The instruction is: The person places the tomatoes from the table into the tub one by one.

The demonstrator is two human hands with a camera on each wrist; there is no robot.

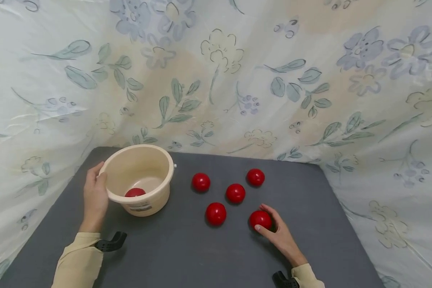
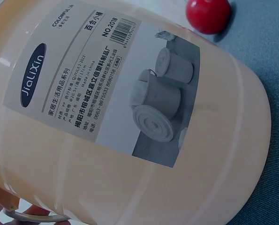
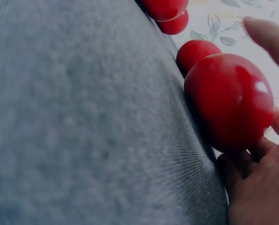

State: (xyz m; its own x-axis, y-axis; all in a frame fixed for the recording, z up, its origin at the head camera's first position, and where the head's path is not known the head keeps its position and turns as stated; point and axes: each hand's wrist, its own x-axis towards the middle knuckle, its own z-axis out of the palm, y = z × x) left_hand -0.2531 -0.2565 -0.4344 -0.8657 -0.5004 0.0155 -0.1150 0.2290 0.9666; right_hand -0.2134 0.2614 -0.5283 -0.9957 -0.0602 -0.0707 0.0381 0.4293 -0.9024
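My left hand (image 1: 96, 196) grips the rim of a cream plastic bucket (image 1: 156, 204) at its left side, and the bucket tilts toward me. Inside it lies a red ball (image 1: 135, 192), partly hidden by the near rim. In the left wrist view the bucket's printed label (image 2: 106, 84) fills much of the picture, with fingers (image 2: 33, 212) by the wire handle (image 2: 36, 217). My right hand (image 1: 279, 234) is spread around another red ball (image 1: 260, 220) on the table. In the right wrist view its fingers lie against that ball (image 3: 230, 103), while the thumb (image 3: 270, 40) stands apart from it.
Several more red balls (image 1: 216, 214) lie loose on the dark grey tabletop (image 1: 173, 252), between the bucket and my right hand. A floral curtain (image 1: 216, 80) hangs behind the table and along both sides. Each wrist wears a black strap mount (image 1: 111, 242).
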